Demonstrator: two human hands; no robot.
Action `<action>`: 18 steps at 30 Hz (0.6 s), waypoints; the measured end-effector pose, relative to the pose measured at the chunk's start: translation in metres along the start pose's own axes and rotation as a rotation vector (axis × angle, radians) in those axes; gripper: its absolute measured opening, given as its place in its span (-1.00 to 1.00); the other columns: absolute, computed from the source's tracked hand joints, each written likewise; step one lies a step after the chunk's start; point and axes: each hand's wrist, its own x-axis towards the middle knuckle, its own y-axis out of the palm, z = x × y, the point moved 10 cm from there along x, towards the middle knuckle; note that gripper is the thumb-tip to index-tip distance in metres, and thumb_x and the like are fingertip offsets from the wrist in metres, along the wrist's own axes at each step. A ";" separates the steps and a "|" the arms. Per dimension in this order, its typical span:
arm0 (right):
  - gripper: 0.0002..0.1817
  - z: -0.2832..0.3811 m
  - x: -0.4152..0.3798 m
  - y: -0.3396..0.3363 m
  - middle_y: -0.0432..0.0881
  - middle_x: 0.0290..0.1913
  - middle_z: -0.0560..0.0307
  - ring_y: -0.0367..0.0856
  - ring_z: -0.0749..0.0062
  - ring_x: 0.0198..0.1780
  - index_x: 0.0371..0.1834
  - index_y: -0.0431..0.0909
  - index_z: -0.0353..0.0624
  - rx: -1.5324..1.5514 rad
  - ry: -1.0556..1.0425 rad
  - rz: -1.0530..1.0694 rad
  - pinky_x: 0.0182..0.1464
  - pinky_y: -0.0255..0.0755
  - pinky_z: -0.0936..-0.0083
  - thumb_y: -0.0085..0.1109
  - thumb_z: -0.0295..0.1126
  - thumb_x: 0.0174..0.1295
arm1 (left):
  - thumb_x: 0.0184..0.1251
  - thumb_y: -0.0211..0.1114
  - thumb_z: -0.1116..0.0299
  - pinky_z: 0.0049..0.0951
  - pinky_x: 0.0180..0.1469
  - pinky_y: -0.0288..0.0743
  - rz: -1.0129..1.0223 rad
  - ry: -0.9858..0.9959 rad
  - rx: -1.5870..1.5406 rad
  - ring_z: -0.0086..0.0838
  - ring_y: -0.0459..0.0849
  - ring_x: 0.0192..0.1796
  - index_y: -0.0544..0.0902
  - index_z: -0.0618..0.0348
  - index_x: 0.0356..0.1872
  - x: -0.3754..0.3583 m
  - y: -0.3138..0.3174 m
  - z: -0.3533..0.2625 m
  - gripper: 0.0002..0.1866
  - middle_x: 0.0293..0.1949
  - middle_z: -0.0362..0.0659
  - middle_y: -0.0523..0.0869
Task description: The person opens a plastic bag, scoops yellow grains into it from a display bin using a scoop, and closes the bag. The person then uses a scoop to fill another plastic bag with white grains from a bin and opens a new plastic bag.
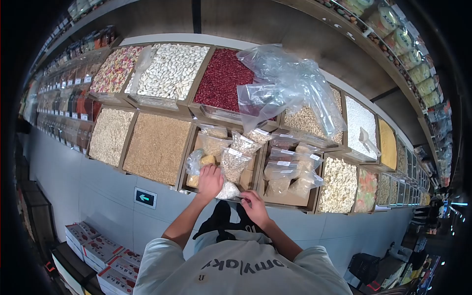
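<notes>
A small clear bag of white grains is between my hands at the front edge of a wooden bin. My left hand has its fingers curled at the bag's left side, with their tips partly hidden. On the other side, my right hand pinches the bag's edge. Just beyond my left hand lies a bag of yellow grain beside a crumpled clear bag. Several labelled bags, including a bag of pale beans, fill the back of this bin.
A second bin to the right contains more labelled bags. Large empty plastic bags cover part of the red beans and a neighbouring bin. White beans and brown grain lie leftward. Boxes stand on the floor.
</notes>
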 end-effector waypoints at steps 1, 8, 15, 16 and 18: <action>-0.76 -0.001 -0.001 -0.005 0.56 -0.02 -0.02 0.69 0.26 -0.16 0.06 0.55 -0.27 -0.015 0.018 0.003 -0.11 0.62 0.40 0.18 -0.56 0.34 | 0.22 0.27 0.30 -0.02 0.35 0.29 0.002 -0.002 0.019 -0.03 0.53 0.20 0.62 0.27 -0.14 0.002 0.003 0.001 -0.73 -0.06 0.06 0.63; -0.80 0.005 -0.013 -0.067 0.60 -0.07 -0.06 0.69 0.12 -0.17 -0.02 0.59 -0.29 -0.089 -0.004 -0.170 -0.09 0.58 0.35 0.20 -0.53 0.31 | 0.22 0.26 0.32 0.03 0.20 0.29 0.038 -0.010 0.013 0.02 0.48 0.05 0.55 0.26 -0.08 0.002 0.012 0.001 -0.70 -0.09 0.07 0.53; -0.84 0.029 -0.025 -0.191 0.63 -0.11 -0.09 0.69 0.05 -0.14 -0.10 0.59 -0.33 -0.243 -0.156 -0.364 -0.07 0.58 0.32 0.25 -0.57 0.27 | 0.31 0.33 0.16 0.03 0.32 0.30 0.174 -0.216 -0.138 0.14 0.48 0.24 0.46 0.35 0.25 0.014 0.000 0.002 -0.41 0.17 0.19 0.53; -0.82 0.031 -0.020 -0.217 0.63 -0.10 -0.10 0.68 0.02 -0.12 -0.09 0.59 -0.34 -0.314 -0.182 -0.437 -0.05 0.58 0.31 0.26 -0.57 0.25 | 0.31 0.34 0.19 0.02 0.28 0.33 0.095 -0.193 -0.123 0.16 0.50 0.20 0.46 0.35 0.23 0.018 -0.010 -0.004 -0.43 0.15 0.19 0.53; -0.74 0.032 0.003 -0.271 0.60 -0.03 -0.15 0.63 -0.03 -0.03 -0.02 0.56 -0.35 -0.402 -0.197 -0.575 0.04 0.54 0.28 0.30 -0.56 0.25 | 0.33 0.33 0.22 0.00 0.25 0.36 0.028 -0.185 -0.059 0.18 0.52 0.17 0.47 0.35 0.22 0.026 -0.024 -0.014 -0.46 0.15 0.20 0.52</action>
